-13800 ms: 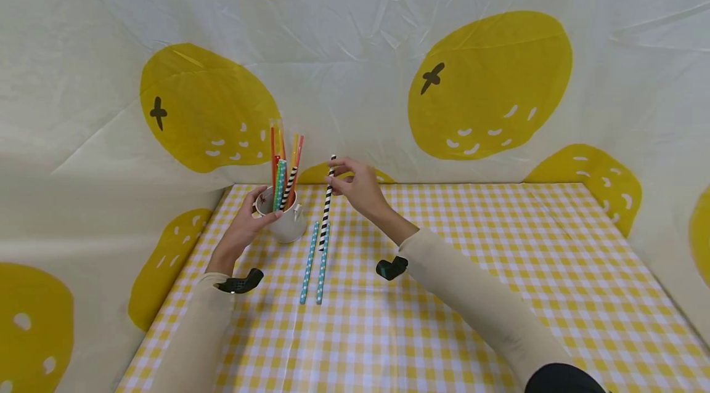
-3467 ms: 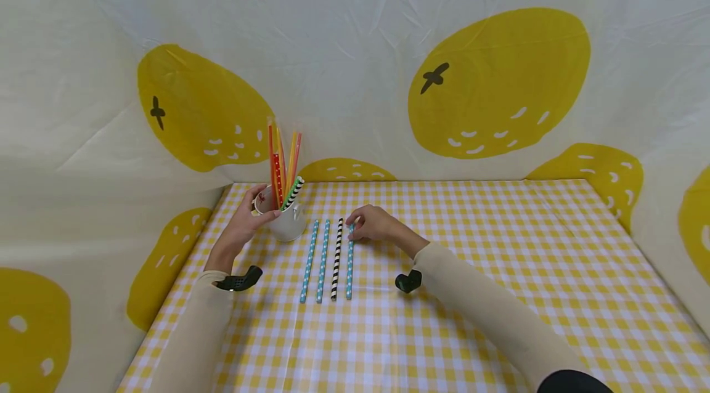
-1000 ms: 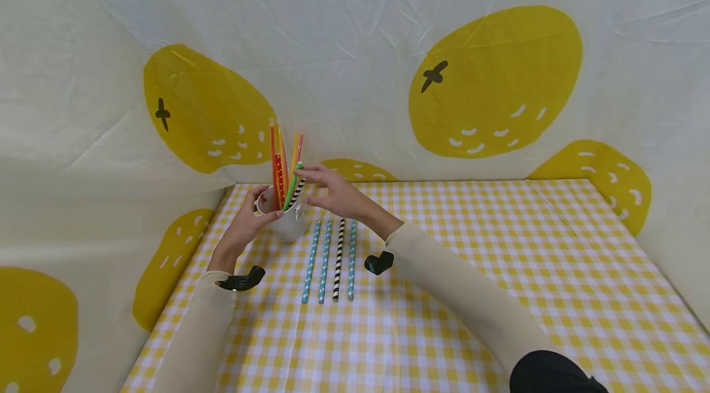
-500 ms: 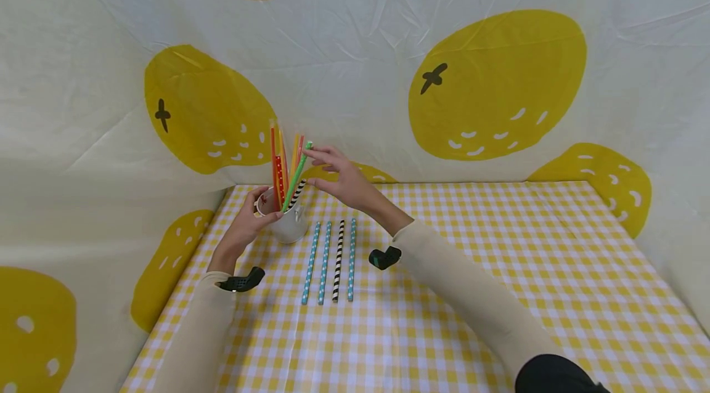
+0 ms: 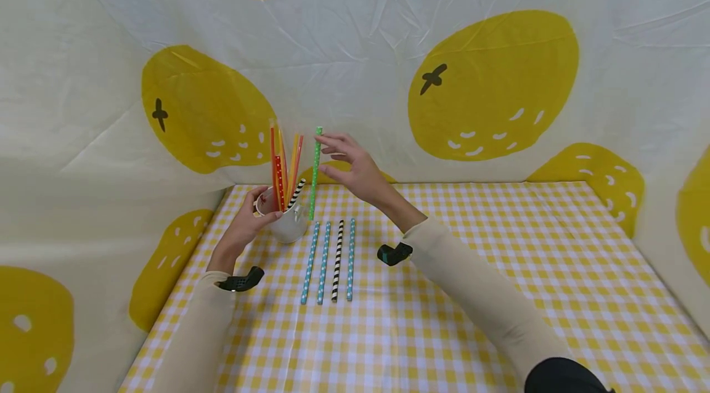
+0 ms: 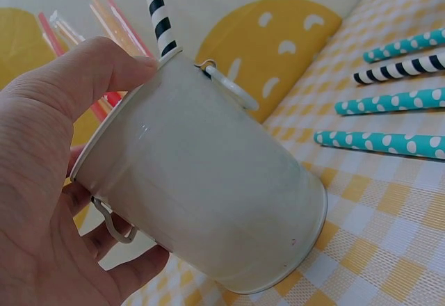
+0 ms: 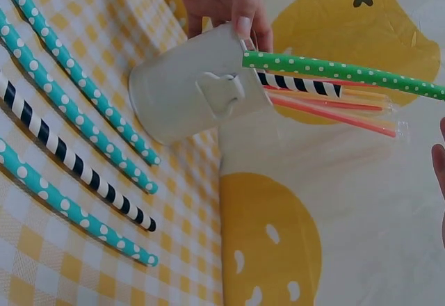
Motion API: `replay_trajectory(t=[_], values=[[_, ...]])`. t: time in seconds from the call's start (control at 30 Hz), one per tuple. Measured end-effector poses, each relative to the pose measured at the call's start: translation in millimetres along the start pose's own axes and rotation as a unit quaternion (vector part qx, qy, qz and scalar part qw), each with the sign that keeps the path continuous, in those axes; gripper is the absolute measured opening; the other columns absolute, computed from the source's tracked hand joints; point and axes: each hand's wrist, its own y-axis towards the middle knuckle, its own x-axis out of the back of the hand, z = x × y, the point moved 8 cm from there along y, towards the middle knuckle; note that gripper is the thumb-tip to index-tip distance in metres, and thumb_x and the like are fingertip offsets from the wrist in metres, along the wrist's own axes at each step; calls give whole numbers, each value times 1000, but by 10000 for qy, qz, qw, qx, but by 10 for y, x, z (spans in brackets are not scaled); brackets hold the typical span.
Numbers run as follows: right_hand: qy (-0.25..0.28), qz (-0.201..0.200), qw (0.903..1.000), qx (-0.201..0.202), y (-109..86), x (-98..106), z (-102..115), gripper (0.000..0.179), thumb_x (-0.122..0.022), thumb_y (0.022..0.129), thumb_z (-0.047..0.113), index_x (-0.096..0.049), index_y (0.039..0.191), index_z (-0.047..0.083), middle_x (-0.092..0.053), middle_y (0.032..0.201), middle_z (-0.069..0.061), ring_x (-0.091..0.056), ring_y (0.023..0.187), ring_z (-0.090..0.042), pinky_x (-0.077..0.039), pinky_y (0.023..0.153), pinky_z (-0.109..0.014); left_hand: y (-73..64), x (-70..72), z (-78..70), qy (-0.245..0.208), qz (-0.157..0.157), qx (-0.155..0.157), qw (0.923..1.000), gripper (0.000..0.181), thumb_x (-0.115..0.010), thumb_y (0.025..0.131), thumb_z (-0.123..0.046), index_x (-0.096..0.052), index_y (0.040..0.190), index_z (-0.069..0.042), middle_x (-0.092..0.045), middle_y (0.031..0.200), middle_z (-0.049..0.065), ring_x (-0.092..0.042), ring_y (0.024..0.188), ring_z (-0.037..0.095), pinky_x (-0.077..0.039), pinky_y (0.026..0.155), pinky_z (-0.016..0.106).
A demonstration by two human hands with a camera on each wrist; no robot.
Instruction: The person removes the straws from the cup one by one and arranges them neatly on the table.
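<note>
My left hand [image 5: 243,228] holds a white metal pail [image 5: 289,230] by its rim, thumb on the near side; the left wrist view shows its fingers round the far side. The pail tilts a little on the table. My right hand [image 5: 359,176] holds a green straw with white dots [image 5: 314,177] near its top end, upright, its lower end just right of the pail. Inside the pail stand a black-and-white striped straw [image 5: 297,192], a red dotted straw [image 5: 280,174] and several orange and red wrapped straws [image 7: 361,115].
On the yellow checked tablecloth [image 5: 471,257] lies a row of straws: two blue dotted ones [image 5: 310,263], a black-and-white striped one [image 5: 338,260] and another blue dotted one [image 5: 351,260]. A cloth with yellow fruit prints [image 5: 355,72] hangs behind the table.
The blue and striped straws now lie in a row. The right hand has lifted the green dotted straw out of the pail and moved right. The left hand stays on the pail.
</note>
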Motion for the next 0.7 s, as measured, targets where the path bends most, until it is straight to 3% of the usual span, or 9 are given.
replay_trajectory(t=[0.07, 0.13, 0.2, 0.3, 0.47, 0.7], values=[[134, -123, 9998, 13, -18, 35, -18, 54, -70, 96, 7, -54, 148, 12, -48, 145, -8, -56, 125, -34, -45, 107, -46, -34, -12, -49, 3, 12, 31, 10000, 86, -70, 95, -14, -15, 161, -8, -13, 163, 20, -22, 145, 39, -28, 111, 54], [305, -282, 9991, -25, -36, 78, -51, 53, -69, 96, 3, -55, 146, 9, -50, 143, -11, -57, 124, -36, -45, 106, -50, -17, -6, -6, 42, -2, 10, 10000, 87, -71, 95, -18, -15, 161, -11, -16, 162, 18, -28, 140, 38, -32, 106, 49], [477, -435, 9978, -180, -65, 129, -51, 50, -69, 95, 1, -57, 143, 7, -51, 141, -14, -58, 122, -37, -45, 105, -52, -28, -9, -17, 70, 1, 7, 10000, 87, -71, 95, -19, -15, 161, -11, -17, 162, 19, -31, 137, 38, -33, 103, 46], [622, -661, 9945, -526, -104, 212, -122, 44, -69, 96, 3, -60, 139, 8, -53, 138, -12, -60, 119, -33, -48, 102, -50, 30, 20, 87, 96, -26, -13, 9999, 88, -72, 95, -22, -15, 162, -15, -17, 162, 18, -32, 136, 38, -34, 103, 46], [490, -825, 9909, -947, -182, 317, -253, 38, -70, 97, 11, -64, 134, 17, -57, 134, 0, -62, 111, -23, -55, 90, -42, 76, 38, 168, 105, -83, -38, 9999, 88, -74, 94, -25, -17, 161, -19, -21, 160, 16, -35, 133, 35, -35, 102, 44], [236, -706, 9869, -1434, -312, 392, -403, 39, -68, 99, 12, -62, 137, 18, -56, 137, -3, -59, 111, -24, -56, 83, -49, 72, 41, 176, 66, -99, -54, 9999, 85, -75, 94, -26, -20, 160, -20, -23, 158, 15, -37, 131, 35, -35, 100, 44]])
